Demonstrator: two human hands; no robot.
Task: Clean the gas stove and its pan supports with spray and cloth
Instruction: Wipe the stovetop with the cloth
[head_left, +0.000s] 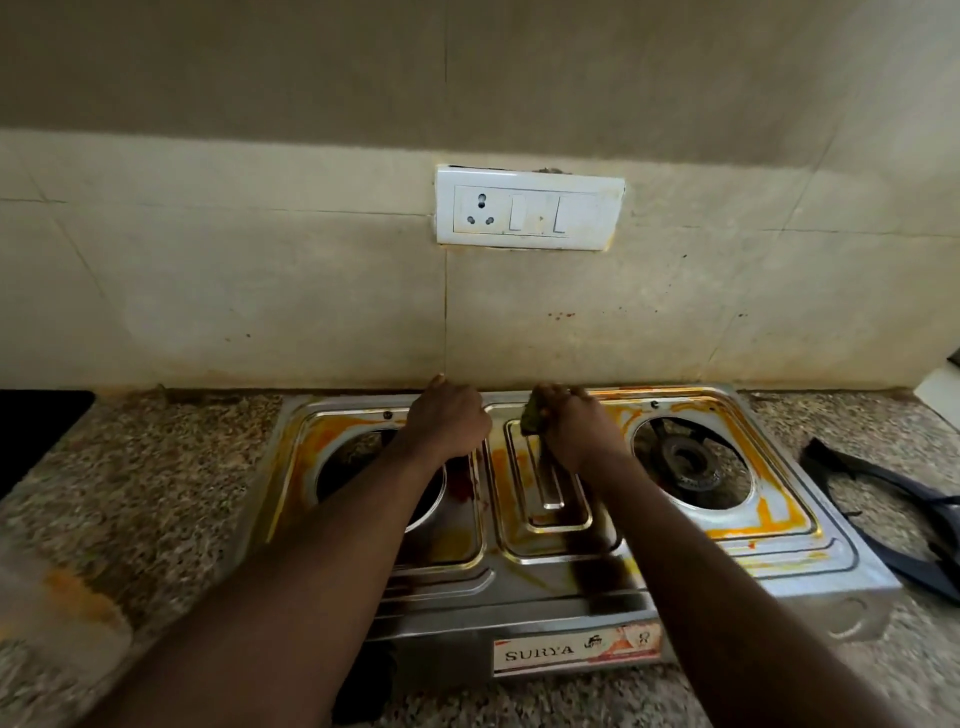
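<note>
At stove (810, 551) rear | cloth (531, 419) gripped beneath fingers (557, 398) of right hand (577, 432)

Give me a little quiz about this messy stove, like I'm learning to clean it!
1. True or false: the pan supports sit on the stove.
2. The right hand grips: A a spray bottle, B a cloth, C a spoon.
3. Fill in: the stains on the stove top are ___.
Key: 1 false, they lie on the counter to its right. 2 B. 3 orange.
</note>
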